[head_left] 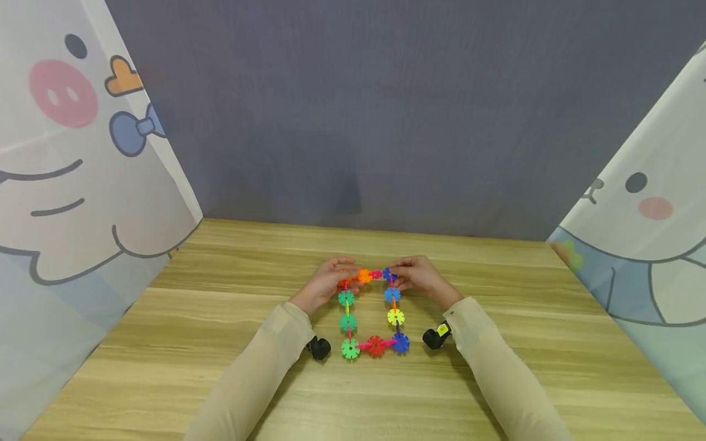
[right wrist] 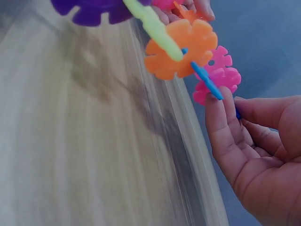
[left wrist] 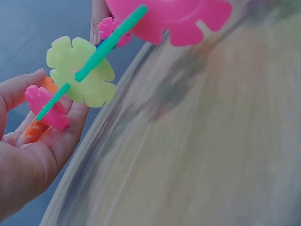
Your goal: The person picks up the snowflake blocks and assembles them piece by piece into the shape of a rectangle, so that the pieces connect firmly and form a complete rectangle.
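Notched plastic snowflake discs, slotted edge to edge, form a four-sided ring [head_left: 375, 346] in front of me. At its far left corner my left hand [head_left: 327, 283] holds an orange disc [left wrist: 34, 133] between thumb and fingers. My right hand [head_left: 423, 275] pinches the dark blue disc [head_left: 389, 274] at the far right corner; mostly its edge shows in the right wrist view. Green discs [head_left: 348, 322] run down the left side. Along the right side are a light blue disc [head_left: 392, 295] and a yellow disc [head_left: 395, 316]. Another dark blue disc [head_left: 401, 343] forms the near right corner.
The ring's shadow falls on the wooden table [head_left: 496, 392], apart from the discs in both wrist views. Behind the table stands a grey cloth wall [head_left: 353, 122]. Cartoon-printed curtains [head_left: 72, 202] close off both sides. Black wrist cameras [head_left: 320, 348] hang below the sleeves.
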The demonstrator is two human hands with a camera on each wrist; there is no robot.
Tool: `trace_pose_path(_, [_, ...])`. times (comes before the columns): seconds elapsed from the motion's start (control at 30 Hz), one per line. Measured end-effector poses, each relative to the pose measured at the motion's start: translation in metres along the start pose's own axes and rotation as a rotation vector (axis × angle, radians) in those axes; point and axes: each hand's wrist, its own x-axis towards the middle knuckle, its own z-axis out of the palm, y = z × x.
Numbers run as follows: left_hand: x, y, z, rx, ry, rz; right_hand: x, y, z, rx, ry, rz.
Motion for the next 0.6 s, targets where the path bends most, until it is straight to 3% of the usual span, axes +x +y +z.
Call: trace_pose_path(0.6, [0.0016, 0.0041, 0.0056, -0.013, 0.024, 0.026, 0.0025, -0.003, 0.0088, 0.02, 0.062, -0.03])
